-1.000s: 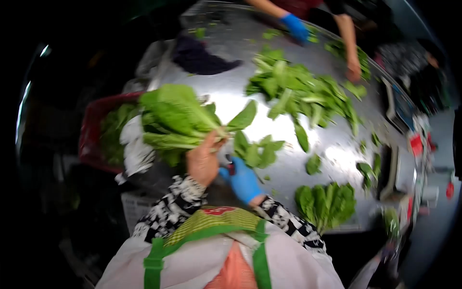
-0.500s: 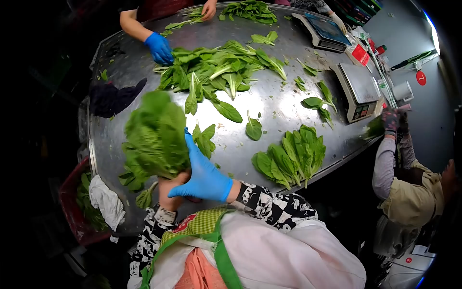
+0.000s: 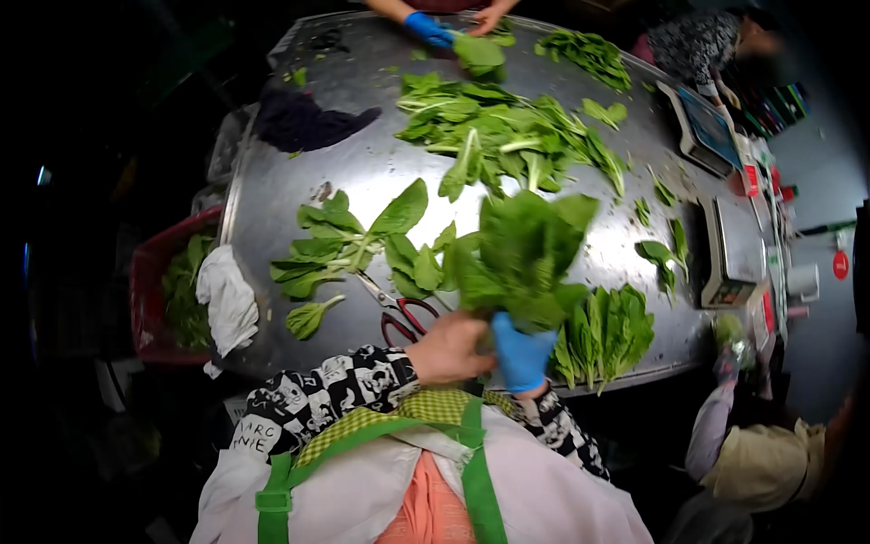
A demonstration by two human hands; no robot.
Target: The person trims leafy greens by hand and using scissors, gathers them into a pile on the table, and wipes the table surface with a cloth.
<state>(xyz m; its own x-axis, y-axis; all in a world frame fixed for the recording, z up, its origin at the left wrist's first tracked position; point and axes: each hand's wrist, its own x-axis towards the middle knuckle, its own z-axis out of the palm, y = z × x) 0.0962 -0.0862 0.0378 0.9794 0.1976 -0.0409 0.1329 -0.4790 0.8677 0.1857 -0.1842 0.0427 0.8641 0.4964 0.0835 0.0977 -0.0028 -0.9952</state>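
A bunch of leafy greens [image 3: 526,254] is held upright over the near part of the metal table [image 3: 362,163], its leaves slightly blurred. My right hand [image 3: 523,354], in a blue glove, is closed around its lower end. Bare, my left hand [image 3: 453,347] is at the left of the stems, fingers curled; what they grip, if anything, is hidden. Red-handled scissors [image 3: 399,313] lie open left of the bunch, beside loose leaves [image 3: 340,240]. Just right of my gloved hand, a neat bundle of greens [image 3: 605,335] lies on the table.
A large leaf pile [image 3: 507,136] lies mid-table. Across it, a person's gloved hand [image 3: 428,30] handles greens. A dark cloth [image 3: 308,122] lies far left, a white cloth [image 3: 228,299] by a red bin [image 3: 149,299]. Scales [image 3: 739,240] and other people are at the right.
The bunch has moved right, from the table's left side to beside the bundle, with both my hands. The scissors now show on the table. The camera view has shifted.
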